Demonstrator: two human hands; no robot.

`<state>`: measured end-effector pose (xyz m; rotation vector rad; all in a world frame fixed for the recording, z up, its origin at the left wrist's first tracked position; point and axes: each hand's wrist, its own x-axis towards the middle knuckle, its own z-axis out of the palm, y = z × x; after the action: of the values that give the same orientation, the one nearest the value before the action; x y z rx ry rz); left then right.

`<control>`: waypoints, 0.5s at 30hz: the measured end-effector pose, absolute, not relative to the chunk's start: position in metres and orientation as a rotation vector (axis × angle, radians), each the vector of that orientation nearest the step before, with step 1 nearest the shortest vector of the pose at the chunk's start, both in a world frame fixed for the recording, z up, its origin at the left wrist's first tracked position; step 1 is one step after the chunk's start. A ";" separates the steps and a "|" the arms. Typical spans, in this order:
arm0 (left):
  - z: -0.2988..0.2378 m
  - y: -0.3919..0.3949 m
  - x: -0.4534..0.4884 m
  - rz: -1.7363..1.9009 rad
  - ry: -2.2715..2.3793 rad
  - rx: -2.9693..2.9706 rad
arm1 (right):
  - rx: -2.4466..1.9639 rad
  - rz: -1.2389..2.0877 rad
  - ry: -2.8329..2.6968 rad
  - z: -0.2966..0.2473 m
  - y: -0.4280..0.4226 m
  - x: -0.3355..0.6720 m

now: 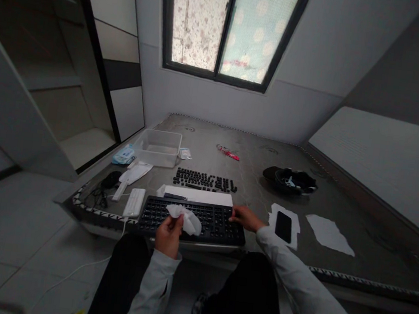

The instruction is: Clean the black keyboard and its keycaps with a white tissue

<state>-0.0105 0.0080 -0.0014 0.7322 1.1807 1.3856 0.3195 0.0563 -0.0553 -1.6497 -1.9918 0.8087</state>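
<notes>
A low, flat, grey-brown padded platform (250, 146) with black-and-white striped piping carries the things, the long black plastic keyboard (224, 227) lying along its front edge. Behind that sits a flat white oblong strip (212, 197), then rows of small black square keycaps (199, 178). A clear rectangular plastic box (159, 149) stands at the back left, beside a blue-and-white packet (124, 154); a white oblong power strip (134, 202) lies left of the keyboard. A slim red packaged item (228, 153) rests farther back, a black brimmed cap (292, 181) to the right, and nearer the front two thin white sheets (327, 233)
</notes>
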 end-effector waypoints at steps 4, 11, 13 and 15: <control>0.003 0.008 -0.015 1.388 1.175 0.714 | -1.686 0.746 -1.885 -0.058 0.047 0.313; 0.010 0.007 -0.020 1.435 1.178 0.666 | -1.770 0.632 -1.748 -0.042 0.053 0.324; 0.009 0.007 -0.020 1.438 1.174 0.671 | -1.779 0.621 -1.771 -0.040 0.051 0.323; 0.007 0.006 -0.018 1.455 1.175 0.683 | -1.778 0.624 -1.823 -0.042 0.046 0.318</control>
<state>-0.0184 0.0065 0.0071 0.6825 1.1755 1.4547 0.3185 0.0458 -0.0418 -1.7777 -1.8226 0.6238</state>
